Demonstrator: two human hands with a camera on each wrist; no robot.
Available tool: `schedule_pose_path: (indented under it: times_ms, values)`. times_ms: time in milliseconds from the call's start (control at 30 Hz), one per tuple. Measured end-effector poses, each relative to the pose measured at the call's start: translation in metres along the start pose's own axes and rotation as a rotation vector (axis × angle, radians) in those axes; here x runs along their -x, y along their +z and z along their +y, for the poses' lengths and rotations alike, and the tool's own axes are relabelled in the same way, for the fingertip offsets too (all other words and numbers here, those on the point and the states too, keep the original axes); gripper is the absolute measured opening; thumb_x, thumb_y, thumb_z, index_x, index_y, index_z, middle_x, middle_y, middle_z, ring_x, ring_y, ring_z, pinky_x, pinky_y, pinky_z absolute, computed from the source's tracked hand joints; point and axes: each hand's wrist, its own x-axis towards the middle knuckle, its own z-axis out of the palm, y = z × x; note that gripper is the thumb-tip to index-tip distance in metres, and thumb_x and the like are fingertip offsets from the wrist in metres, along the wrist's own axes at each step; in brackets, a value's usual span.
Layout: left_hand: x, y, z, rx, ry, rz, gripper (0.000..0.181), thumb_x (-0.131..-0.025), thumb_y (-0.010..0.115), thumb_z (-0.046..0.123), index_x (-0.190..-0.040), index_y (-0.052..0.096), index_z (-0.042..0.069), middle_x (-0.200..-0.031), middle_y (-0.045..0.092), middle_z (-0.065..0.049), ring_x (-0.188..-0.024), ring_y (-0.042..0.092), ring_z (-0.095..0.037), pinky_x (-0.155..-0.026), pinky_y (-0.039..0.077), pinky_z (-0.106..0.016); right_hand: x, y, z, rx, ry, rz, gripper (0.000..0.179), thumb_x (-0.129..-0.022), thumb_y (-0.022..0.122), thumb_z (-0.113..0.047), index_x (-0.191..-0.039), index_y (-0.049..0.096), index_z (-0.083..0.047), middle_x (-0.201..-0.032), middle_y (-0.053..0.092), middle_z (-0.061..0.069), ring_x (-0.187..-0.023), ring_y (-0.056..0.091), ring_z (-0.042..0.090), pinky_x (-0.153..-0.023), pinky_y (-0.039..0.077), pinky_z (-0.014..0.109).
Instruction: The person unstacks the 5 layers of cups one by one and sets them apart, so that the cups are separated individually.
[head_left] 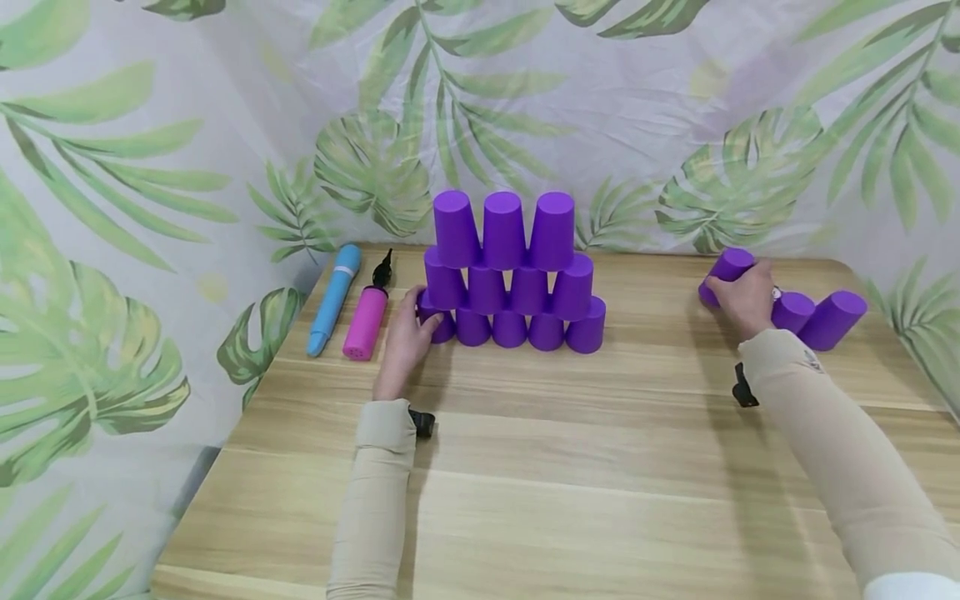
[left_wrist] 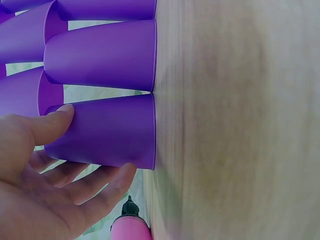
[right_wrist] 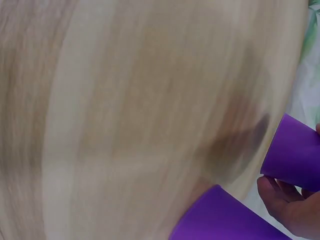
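Note:
Upside-down purple cups stand stacked as a stepped wall, three cups in its top row and several in each row below. At the bottom left corner, my left hand holds the end cup, thumb across its front and fingers along its outer side. Over at the right, my right hand grips a purple cup, which tilts and appears raised off the table in the right wrist view. Beside that hand stand two more purple cups, a nearer one and one farther right.
Left of the stack lie a blue tube-shaped thing and a pink hand pump with a black nozzle. The wooden table ends at the back against a leaf-print cloth.

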Motion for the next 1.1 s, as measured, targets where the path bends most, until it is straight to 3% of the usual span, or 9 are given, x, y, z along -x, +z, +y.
schedule_pose_path:
  times_ms: [300, 667, 867, 1100]
  values:
    - [0.002, 0.000, 0.004, 0.006, -0.007, -0.015, 0.058, -0.094, 0.061, 0.009, -0.144, 0.035, -0.001, -0.139, 0.045, -0.025, -0.126, 0.046, -0.040, -0.107, 0.039, -0.050, 0.009, 0.002, 0.006, 0.049, 0.070, -0.013, 0.080, -0.086, 0.061, -0.025, -0.140, 0.015, 0.010, -0.137, 0.037, 0.037, -0.125, 0.040, 0.051, -0.110, 0.030, 0.054]
    - [0.002, -0.002, 0.003, 0.011, -0.012, -0.006, 0.058, -0.093, 0.061, 0.009, -0.144, 0.034, -0.001, -0.140, 0.045, -0.025, -0.126, 0.046, -0.039, -0.107, 0.038, -0.049, 0.005, 0.005, 0.003, 0.012, 0.067, -0.009, 0.081, -0.086, 0.060, -0.018, -0.144, 0.008, 0.007, -0.145, 0.025, 0.035, -0.133, 0.029, 0.048, -0.115, 0.023, 0.051]
    - [0.002, -0.002, 0.001, 0.022, -0.011, -0.005, 0.058, -0.094, 0.060, 0.009, -0.144, 0.034, -0.001, -0.142, 0.043, -0.024, -0.127, 0.045, -0.039, -0.108, 0.038, -0.050, 0.002, 0.012, -0.006, -0.017, -0.058, 0.117, 0.082, -0.085, 0.062, -0.012, -0.149, 0.011, -0.002, -0.148, 0.020, 0.026, -0.137, 0.021, 0.040, -0.118, 0.017, 0.046]
    - [0.001, -0.001, 0.000, 0.008, -0.008, -0.004, 0.059, -0.094, 0.061, 0.010, -0.145, 0.034, 0.000, -0.141, 0.044, -0.024, -0.126, 0.046, -0.039, -0.107, 0.039, -0.050, 0.007, 0.019, -0.030, 0.012, -0.342, 0.332, 0.067, -0.087, 0.064, -0.014, -0.143, 0.029, -0.004, -0.152, 0.020, 0.014, -0.142, 0.012, 0.024, -0.119, 0.008, 0.033]
